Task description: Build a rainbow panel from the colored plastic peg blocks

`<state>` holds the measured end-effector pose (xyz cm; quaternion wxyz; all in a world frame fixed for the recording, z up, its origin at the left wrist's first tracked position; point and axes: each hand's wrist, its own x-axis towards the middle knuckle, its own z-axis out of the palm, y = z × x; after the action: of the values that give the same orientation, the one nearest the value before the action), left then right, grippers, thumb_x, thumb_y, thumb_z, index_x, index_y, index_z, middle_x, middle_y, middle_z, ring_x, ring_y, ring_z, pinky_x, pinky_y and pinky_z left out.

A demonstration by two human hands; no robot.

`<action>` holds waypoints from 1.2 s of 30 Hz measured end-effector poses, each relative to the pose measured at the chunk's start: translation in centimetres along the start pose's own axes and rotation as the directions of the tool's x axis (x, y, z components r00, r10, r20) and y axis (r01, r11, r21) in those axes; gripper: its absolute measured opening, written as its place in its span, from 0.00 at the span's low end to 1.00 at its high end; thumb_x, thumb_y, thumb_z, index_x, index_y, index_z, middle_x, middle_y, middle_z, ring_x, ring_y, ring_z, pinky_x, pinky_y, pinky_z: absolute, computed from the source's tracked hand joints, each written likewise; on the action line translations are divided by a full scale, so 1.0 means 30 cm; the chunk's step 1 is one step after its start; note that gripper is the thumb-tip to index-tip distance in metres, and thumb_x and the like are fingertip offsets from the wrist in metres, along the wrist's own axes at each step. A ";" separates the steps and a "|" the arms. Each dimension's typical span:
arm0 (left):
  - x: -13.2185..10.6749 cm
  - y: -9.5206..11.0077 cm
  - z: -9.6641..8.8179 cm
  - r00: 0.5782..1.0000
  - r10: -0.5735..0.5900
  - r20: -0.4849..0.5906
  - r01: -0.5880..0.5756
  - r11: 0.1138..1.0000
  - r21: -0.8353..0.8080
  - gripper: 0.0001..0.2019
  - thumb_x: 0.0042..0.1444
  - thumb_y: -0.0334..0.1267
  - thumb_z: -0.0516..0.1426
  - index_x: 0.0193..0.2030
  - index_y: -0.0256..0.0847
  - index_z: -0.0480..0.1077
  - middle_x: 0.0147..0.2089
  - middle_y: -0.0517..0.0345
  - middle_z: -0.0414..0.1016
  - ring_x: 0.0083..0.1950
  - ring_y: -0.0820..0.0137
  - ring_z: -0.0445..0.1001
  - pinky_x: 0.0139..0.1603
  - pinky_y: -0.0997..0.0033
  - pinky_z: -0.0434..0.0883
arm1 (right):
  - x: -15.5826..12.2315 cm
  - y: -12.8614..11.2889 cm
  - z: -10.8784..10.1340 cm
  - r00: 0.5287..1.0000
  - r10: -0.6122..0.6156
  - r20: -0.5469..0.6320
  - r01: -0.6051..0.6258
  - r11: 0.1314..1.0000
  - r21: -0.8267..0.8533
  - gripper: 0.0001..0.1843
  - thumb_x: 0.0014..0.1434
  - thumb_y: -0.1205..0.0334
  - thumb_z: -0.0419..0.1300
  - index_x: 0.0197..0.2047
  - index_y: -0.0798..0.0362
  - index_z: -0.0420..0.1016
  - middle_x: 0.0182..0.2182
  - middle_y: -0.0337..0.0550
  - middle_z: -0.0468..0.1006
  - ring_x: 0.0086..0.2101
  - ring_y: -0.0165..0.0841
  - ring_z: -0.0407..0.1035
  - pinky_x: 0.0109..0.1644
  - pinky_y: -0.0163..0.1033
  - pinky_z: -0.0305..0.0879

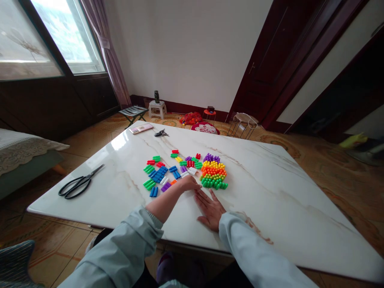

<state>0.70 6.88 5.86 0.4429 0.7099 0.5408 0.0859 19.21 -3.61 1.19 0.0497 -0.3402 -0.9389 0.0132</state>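
Dozens of loose plastic pegs [160, 174] (green, blue, red, purple, white) lie scattered at the centre of the frame, just left of a joined rainbow block [213, 175]. The left hand [189, 183] sits at the scatter's lower edge with fingers curled; I cannot tell whether it grips a peg. The right hand [210, 210] lies flat and spread on the marble table [285, 188] — holding nothing. Black scissors [79, 185] lie at centre left, with a phone [141, 128] and keys [161, 133] above the scatter.
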 end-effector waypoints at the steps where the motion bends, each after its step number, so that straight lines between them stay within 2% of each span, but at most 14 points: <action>1: 0.002 0.006 -0.002 1.000 -0.011 0.005 0.011 1.000 0.009 0.15 0.42 0.49 0.64 0.21 0.38 0.74 0.17 0.64 0.65 0.23 0.75 0.61 0.24 0.75 0.56 | 0.001 -0.001 -0.003 1.000 0.000 -0.001 0.000 1.000 0.002 0.43 0.63 0.45 0.49 0.71 0.61 0.39 0.68 0.59 0.49 0.67 0.45 0.36 0.66 0.66 0.30; 10: 0.034 0.057 -0.019 0.988 -0.145 0.055 0.135 0.979 0.152 0.14 0.35 0.46 0.68 0.19 0.39 0.71 0.17 0.62 0.65 0.25 0.71 0.66 0.24 0.74 0.59 | 0.001 -0.009 -0.014 1.000 0.016 -0.006 -0.016 1.000 -0.005 0.41 0.62 0.46 0.50 0.70 0.60 0.43 0.68 0.58 0.47 0.67 0.44 0.37 0.67 0.64 0.29; 14: 0.029 0.068 -0.020 0.990 -0.130 0.048 0.120 0.976 0.183 0.16 0.37 0.44 0.68 0.17 0.39 0.68 0.15 0.63 0.62 0.25 0.71 0.66 0.25 0.74 0.60 | 0.001 -0.009 -0.013 1.000 0.023 -0.006 -0.023 1.000 -0.003 0.41 0.62 0.46 0.49 0.71 0.59 0.42 0.68 0.59 0.45 0.68 0.44 0.37 0.66 0.64 0.27; 20: 0.004 0.037 -0.016 0.988 -0.091 0.128 0.091 0.996 0.003 0.17 0.42 0.50 0.66 0.20 0.37 0.70 0.17 0.64 0.63 0.22 0.75 0.62 0.25 0.74 0.60 | 0.001 -0.011 0.011 0.999 0.031 -0.025 -0.031 0.999 0.022 0.38 0.63 0.46 0.49 0.70 0.58 0.47 0.68 0.54 0.49 0.68 0.44 0.35 0.67 0.63 0.32; 24: -0.022 -0.023 -0.013 0.989 0.029 0.142 0.017 0.951 -0.310 0.22 0.39 0.57 0.65 0.24 0.35 0.73 0.22 0.61 0.71 0.25 0.76 0.64 0.27 0.75 0.61 | 0.001 -0.016 0.026 0.997 0.043 -0.060 -0.039 0.998 0.057 0.37 0.63 0.47 0.50 0.69 0.56 0.51 0.68 0.50 0.49 0.68 0.44 0.32 0.67 0.58 0.41; 27: -0.038 -0.072 -0.013 0.995 0.087 0.039 -0.057 0.869 -0.492 0.22 0.38 0.56 0.65 0.25 0.34 0.73 0.27 0.57 0.75 0.27 0.76 0.67 0.29 0.75 0.63 | -0.002 -0.016 0.038 0.996 0.069 -0.052 -0.064 0.994 0.091 0.36 0.62 0.47 0.51 0.69 0.54 0.51 0.68 0.49 0.49 0.68 0.44 0.35 0.67 0.56 0.43; 29: -0.041 -0.096 -0.025 0.990 0.120 -0.072 -0.140 0.859 -0.493 0.19 0.40 0.51 0.65 0.25 0.33 0.73 0.26 0.56 0.75 0.27 0.75 0.68 0.30 0.75 0.64 | -0.004 -0.012 0.045 0.996 0.079 -0.029 -0.075 0.991 0.109 0.36 0.63 0.47 0.49 0.70 0.53 0.49 0.69 0.49 0.48 0.68 0.42 0.38 0.68 0.55 0.42; 33: -0.022 -0.114 -0.099 0.952 0.160 -0.262 -0.240 0.920 -0.309 0.09 0.45 0.39 0.61 0.28 0.33 0.75 0.25 0.58 0.75 0.28 0.73 0.71 0.31 0.75 0.66 | -0.008 0.004 0.045 0.998 0.055 0.031 -0.060 0.984 0.168 0.38 0.64 0.45 0.48 0.71 0.52 0.44 0.69 0.49 0.44 0.68 0.43 0.38 0.68 0.56 0.40; 36: 0.011 -0.112 -0.186 0.881 0.159 -0.446 -0.185 0.983 -0.016 0.07 0.48 0.31 0.56 0.30 0.35 0.76 0.26 0.58 0.75 0.31 0.71 0.72 0.33 0.74 0.67 | -0.009 0.014 0.036 0.998 0.026 0.049 -0.036 0.975 0.219 0.39 0.64 0.45 0.48 0.71 0.50 0.41 0.70 0.49 0.42 0.68 0.43 0.37 0.68 0.57 0.39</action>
<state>-4.85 10.22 6.63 0.3194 0.7037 0.5596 0.2996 19.57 -3.46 0.05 0.0653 -0.3467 -0.9273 0.1253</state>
